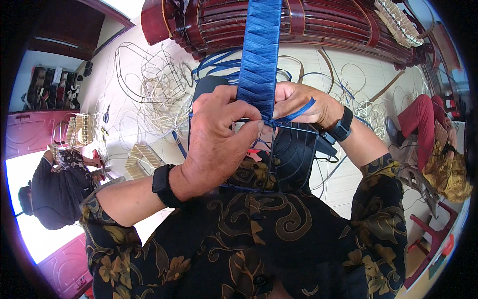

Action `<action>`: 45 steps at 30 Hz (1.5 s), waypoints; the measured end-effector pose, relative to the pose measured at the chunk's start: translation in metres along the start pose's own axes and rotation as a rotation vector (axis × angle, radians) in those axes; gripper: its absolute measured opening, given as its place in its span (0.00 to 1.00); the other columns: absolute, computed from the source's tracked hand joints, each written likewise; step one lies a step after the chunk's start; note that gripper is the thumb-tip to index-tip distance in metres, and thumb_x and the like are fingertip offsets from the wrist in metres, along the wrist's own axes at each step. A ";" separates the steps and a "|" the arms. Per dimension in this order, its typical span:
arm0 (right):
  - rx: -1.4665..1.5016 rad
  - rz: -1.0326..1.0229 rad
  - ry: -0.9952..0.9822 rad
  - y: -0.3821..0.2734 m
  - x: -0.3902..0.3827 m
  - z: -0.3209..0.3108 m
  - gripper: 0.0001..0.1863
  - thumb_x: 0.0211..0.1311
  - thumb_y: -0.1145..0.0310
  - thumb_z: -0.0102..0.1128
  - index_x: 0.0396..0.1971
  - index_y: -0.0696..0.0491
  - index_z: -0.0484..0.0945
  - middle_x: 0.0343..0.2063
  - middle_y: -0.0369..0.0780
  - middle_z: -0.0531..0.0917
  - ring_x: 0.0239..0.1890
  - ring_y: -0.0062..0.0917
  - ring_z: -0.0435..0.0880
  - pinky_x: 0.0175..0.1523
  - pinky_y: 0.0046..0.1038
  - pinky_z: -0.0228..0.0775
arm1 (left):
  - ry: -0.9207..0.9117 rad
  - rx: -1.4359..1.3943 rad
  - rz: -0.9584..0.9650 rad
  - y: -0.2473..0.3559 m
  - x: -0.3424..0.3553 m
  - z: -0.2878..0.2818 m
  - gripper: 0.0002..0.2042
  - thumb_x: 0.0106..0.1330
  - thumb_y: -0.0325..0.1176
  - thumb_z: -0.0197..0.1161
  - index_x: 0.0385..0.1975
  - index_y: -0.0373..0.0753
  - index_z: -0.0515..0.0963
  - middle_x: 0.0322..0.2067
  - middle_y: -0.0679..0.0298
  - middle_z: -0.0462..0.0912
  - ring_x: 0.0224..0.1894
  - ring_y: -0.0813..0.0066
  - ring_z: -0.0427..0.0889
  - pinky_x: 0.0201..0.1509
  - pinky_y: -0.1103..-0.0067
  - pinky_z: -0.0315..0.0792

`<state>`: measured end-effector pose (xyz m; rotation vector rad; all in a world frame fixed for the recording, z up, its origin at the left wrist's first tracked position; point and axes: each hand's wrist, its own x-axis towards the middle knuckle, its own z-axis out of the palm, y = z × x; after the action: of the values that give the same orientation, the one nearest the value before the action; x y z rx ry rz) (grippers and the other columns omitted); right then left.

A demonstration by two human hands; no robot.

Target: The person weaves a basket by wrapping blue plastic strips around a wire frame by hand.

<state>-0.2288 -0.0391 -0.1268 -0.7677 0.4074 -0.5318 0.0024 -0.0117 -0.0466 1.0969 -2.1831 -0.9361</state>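
Observation:
A long blue woven band (258,60), with strips crossing in a zigzag, runs toward me from the far side over a thin wire frame (273,154). At its near end, my left hand (219,127) pinches thumb and forefinger together by the band's lower edge, on what looks like a blue strip; the fingertips hide most of it. My right hand (301,102) grips the band's right edge, thumb in front and fingers partly hidden behind. A loose blue strip end (298,110) sticks out past the right thumb.
Beyond the band lies a dark red wooden bench (318,22). Pale strips (162,84) lie tangled on the floor, with blue strips (216,65) near the bench. Scissors (106,114) lie at left. One person (57,184) sits at left, another (423,129) at right.

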 end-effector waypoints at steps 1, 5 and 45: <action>-0.049 0.002 -0.021 -0.001 -0.002 -0.005 0.16 0.66 0.70 0.64 0.51 0.61 0.80 0.43 0.37 0.86 0.42 0.19 0.83 0.50 0.22 0.77 | 0.008 0.001 0.014 -0.001 0.000 0.001 0.03 0.56 0.24 0.68 0.29 0.35 0.83 0.41 0.60 0.80 0.45 0.69 0.80 0.48 0.74 0.73; -0.135 0.017 -0.052 0.002 -0.003 -0.012 0.10 0.68 0.69 0.64 0.40 0.61 0.83 0.34 0.34 0.84 0.34 0.15 0.79 0.41 0.18 0.72 | 0.036 0.025 0.034 -0.004 -0.003 0.000 0.04 0.55 0.24 0.69 0.29 0.35 0.82 0.41 0.60 0.80 0.44 0.69 0.80 0.48 0.75 0.73; -0.349 -0.036 0.027 -0.001 -0.001 0.000 0.10 0.66 0.68 0.67 0.39 0.59 0.83 0.36 0.34 0.85 0.38 0.14 0.79 0.45 0.18 0.71 | 0.012 -0.048 0.091 -0.004 0.002 -0.004 0.07 0.56 0.20 0.64 0.33 0.39 0.80 0.37 0.58 0.77 0.41 0.58 0.75 0.47 0.65 0.65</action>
<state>-0.2295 -0.0388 -0.1258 -1.1055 0.5201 -0.5112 0.0067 -0.0164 -0.0470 0.9705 -2.1701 -0.9338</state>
